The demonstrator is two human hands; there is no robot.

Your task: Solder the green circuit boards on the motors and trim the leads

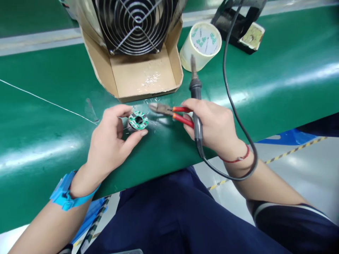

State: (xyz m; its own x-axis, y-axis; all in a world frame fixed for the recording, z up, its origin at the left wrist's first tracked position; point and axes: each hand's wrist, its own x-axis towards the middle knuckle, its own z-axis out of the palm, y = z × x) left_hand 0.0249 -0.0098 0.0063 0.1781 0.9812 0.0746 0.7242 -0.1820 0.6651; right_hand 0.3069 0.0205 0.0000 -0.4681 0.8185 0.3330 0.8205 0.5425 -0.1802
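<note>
Between the thumb and fingers of my left hand [111, 135] is a small round part with a green ring-shaped circuit board [142, 125] facing up. My right hand [212, 123] is closed around red-handled cutters [182, 118] and a soldering iron [196, 90]. The cutters' metal jaws point left, just right of the circuit board and apart from it. The iron's tip points up, in front of a roll of tape [186, 53]. Small wire clippings [155, 100] lie on the green mat near the cutters.
A fan with a round metal grille [137, 21] stands in a cardboard tray [119, 77] holding more clippings. At upper right is a black iron stand [246, 44] with a sponge [253, 35]. The iron's cable [233, 95] loops over my right wrist. Solder wire [47, 100] stretches across the left.
</note>
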